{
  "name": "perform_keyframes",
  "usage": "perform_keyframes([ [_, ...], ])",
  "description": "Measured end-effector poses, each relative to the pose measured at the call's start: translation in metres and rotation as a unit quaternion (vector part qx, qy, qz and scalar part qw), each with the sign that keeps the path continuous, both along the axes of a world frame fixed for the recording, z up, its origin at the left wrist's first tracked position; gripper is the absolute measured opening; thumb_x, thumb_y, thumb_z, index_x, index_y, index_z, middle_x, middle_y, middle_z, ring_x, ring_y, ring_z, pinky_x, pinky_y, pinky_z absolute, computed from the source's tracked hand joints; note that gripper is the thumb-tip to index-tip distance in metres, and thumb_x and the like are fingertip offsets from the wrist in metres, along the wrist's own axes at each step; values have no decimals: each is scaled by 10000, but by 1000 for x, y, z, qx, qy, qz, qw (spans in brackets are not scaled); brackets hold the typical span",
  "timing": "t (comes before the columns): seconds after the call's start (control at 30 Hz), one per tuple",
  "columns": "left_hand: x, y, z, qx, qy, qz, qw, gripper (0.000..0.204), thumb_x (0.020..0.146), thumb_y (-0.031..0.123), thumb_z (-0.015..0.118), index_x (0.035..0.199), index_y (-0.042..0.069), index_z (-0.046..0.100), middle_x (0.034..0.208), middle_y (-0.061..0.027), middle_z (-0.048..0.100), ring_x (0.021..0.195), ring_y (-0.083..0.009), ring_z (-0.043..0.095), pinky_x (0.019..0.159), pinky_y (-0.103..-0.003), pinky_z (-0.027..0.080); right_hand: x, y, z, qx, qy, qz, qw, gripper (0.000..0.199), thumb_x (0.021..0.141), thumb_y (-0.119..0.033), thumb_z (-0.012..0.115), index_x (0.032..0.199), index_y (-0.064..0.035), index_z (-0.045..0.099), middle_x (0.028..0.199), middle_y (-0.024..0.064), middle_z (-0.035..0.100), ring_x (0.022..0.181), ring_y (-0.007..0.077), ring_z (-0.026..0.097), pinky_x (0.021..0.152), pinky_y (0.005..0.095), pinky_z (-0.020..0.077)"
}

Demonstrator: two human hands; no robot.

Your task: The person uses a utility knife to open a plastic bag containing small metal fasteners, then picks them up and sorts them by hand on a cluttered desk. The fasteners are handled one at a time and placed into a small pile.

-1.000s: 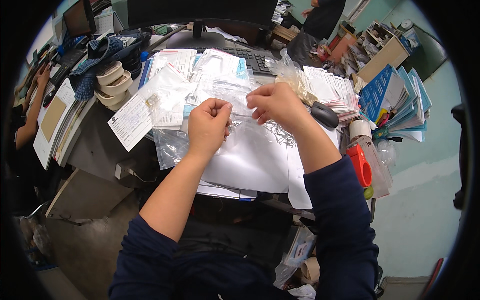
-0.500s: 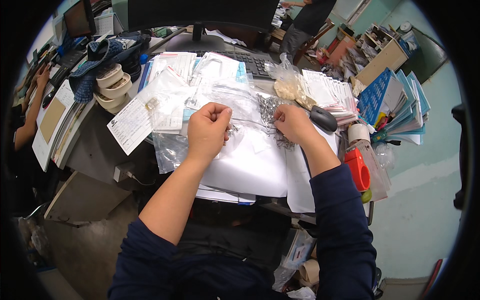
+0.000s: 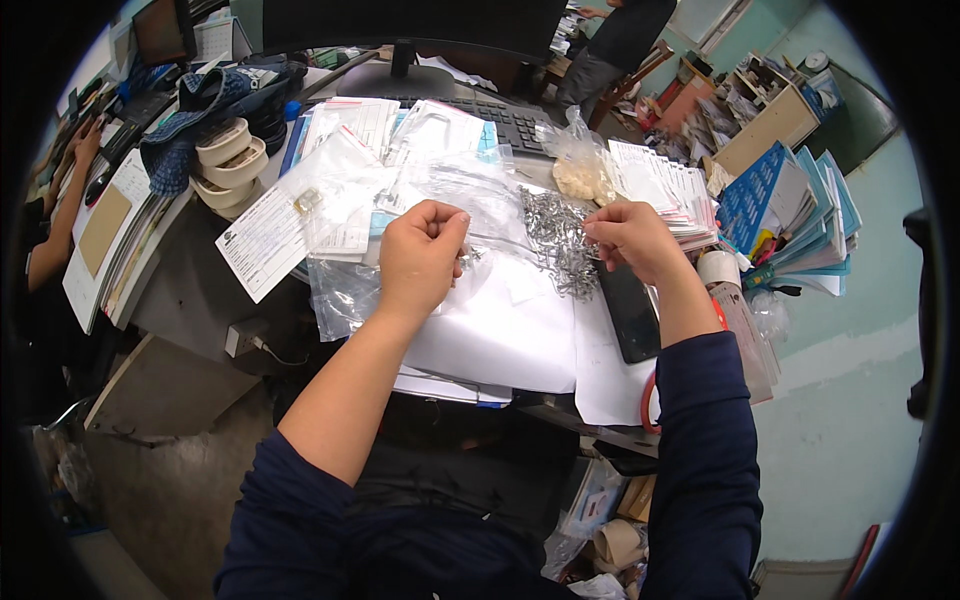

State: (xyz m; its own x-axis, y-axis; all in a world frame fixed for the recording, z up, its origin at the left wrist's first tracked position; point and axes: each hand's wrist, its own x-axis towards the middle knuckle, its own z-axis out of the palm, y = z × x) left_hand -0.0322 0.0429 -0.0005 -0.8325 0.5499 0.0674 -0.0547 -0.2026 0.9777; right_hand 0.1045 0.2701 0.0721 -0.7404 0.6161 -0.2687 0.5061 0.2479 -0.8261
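Right hand (image 3: 640, 243) shifted rightward; left hand (image 3: 420, 258) curled.

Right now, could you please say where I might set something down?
The near part of the white paper, between the left hand and the black phone, shows bare. Beyond it, metal pieces, plastic bags and cards sit crowded.

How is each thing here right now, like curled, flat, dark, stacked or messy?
Left hand: fingers curled shut; anything inside is hidden.
Right hand: fingers bent, tips by the metal pile's edge.
Small metal parts: loose, heaped messily.
Black smartphone: lying flat, dark.
Computer monitor: upright, screen dark.
Cream plastic boxes: stacked.
White paper: spread flat.
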Motion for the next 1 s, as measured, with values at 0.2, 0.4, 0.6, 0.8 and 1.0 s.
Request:
perform_keyframes([
  [0.2, 1, 2, -1, 4, 2, -5, 1000, 144, 893, 138, 640, 885, -6, 646, 625, -23, 605, 453, -57, 508, 388, -223, 385, -17, -14, 8, 4, 36, 54, 998, 115, 809, -69, 680, 860, 31, 654, 676, 48, 604, 528, 120, 564, 462, 268, 466],
  [0.4, -2, -2, -2, 7, -6, 6, 1000, 149, 900, 141, 643, 876, -6, 639, 617, -22, 596, 448, -60, 504, 389, -223, 381, -64, -94, 16, 81, 23, 115, 990, 198, 792, -112, 672, 873, 67, 696, 704, 140, 674, 530, 185, 640, 499, 292, 508],
  [0.6, 1, 2, 0, 15, -12, -6, 1000, 141, 895, 132, 640, 879, -8, 642, 620, -26, 601, 447, -61, 502, 391, -223, 387, -29, -8, -8, 290, -73, 9, 954, 172, 820, -136, 675, 912, 5, 706, 660, 55, 628, 553, 122, 583, 506, 276, 481],
  [0.8, -1, 0, -2, 0, -5, 4, 1000, 145, 893, 133, 636, 884, -11, 644, 623, -28, 604, 453, -61, 506, 394, -223, 391, -21, -29, -34, 402, -79, 104, 906, 356, 775, -202, 740, 1101, -64, 694, 953, 164, 657, 949, 291, 627, 842, 371, 490],
  [1.0, 1, 1, 0, 3, -7, 0, 1000, 151, 893, 138, 639, 892, -13, 645, 624, -30, 606, 452, -59, 507, 398, -223, 395, -27, -17, -35, 385, -87, 154, 906, 199, 790, -153, 729, 943, -30, 700, 834, 145, 679, 811, 303, 652, 756, 376, 512],
])
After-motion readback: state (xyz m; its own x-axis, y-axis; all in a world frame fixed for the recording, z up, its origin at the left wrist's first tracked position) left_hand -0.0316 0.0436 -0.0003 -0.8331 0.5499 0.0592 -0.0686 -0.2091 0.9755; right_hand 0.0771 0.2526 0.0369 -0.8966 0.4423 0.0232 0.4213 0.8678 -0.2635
